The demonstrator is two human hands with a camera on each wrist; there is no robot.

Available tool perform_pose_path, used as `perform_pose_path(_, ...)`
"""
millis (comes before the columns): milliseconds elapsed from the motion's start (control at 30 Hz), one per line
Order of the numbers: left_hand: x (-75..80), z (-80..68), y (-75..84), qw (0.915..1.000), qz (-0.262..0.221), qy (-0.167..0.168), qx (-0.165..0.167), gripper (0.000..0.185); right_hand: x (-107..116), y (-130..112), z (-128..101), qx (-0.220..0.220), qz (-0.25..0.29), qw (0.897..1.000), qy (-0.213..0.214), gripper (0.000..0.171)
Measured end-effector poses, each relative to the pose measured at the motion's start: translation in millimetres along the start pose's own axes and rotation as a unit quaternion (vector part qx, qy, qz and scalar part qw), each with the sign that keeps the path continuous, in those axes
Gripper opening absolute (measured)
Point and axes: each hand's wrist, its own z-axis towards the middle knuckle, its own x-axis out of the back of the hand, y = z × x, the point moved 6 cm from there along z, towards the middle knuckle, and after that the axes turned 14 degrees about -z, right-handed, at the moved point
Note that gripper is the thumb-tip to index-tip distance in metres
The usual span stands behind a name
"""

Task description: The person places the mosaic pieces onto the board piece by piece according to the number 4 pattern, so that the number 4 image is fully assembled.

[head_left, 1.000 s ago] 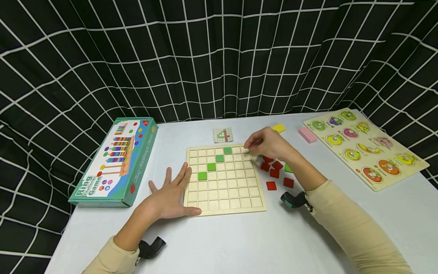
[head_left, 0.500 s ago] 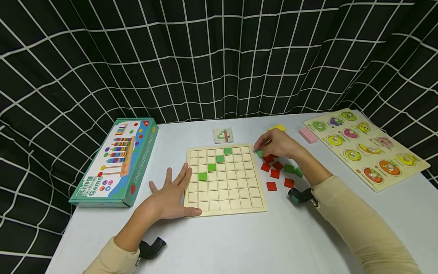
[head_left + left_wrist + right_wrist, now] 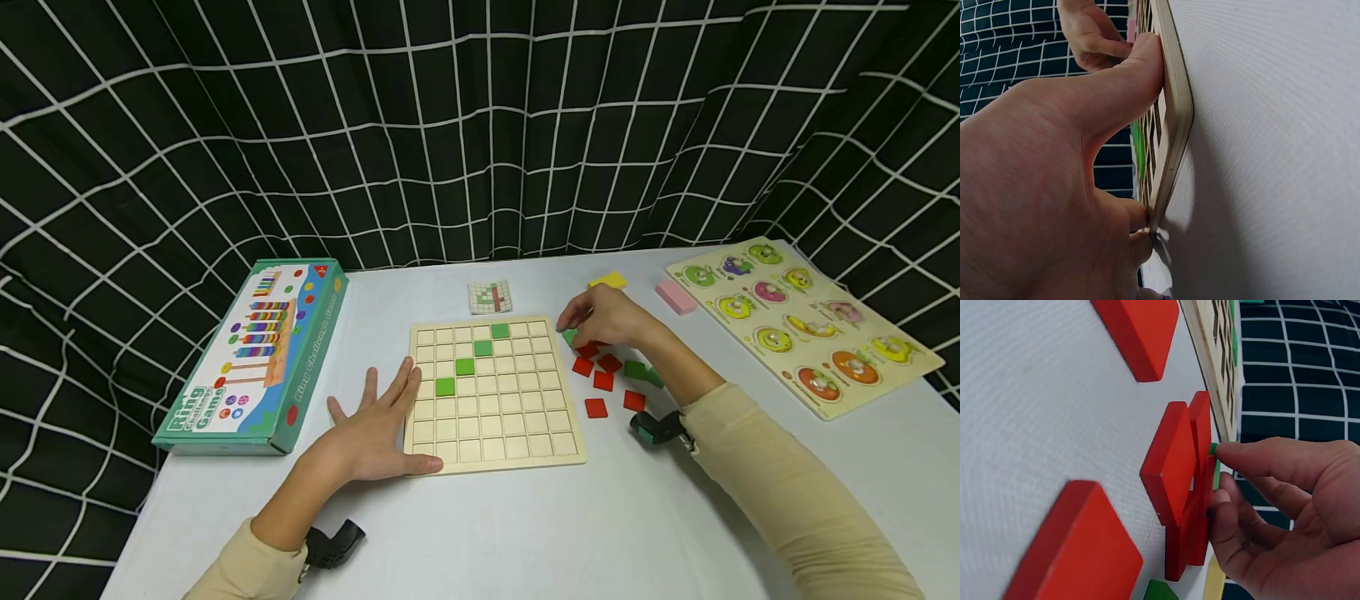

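A light wooden grid board lies on the table with several green tiles set in a diagonal of its squares. My left hand rests at its left side, fingers spread along the left edge and thumb on the near corner, as the left wrist view shows too. Beyond the board's right edge, my right hand pinches a loose green tile between thumb and fingers; the tile is partly hidden in the right wrist view. Several red tiles lie loose beside and under that hand, some overlapping.
Behind the board is a small pattern card. A yellow block and a pink block lie at the back right, near a fruit puzzle board. A green game box lies left. More green tiles are near the right forearm.
Over the second, my right hand has moved slightly right, from the board's far right corner to the loose tiles, uncovering a green tile. The left hand stays put.
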Motion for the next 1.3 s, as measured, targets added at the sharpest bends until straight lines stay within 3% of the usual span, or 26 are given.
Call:
perform_pose_path(600, 0.8, -1.1, 1.4, 1.0000, 0.003, -0.001, 0.003, 0.130, -4.3, -3.3, 2.9, -0.009, -0.030, 0.999, 0.025, 0.021)
perform_pose_path(1300, 1.1, -1.5, 1.2, 1.0000, 0.001, -0.002, 0.001, 0.129, 0.0, -5.6, -2.5, -0.013, -0.014, 0.999, 0.035, 0.024)
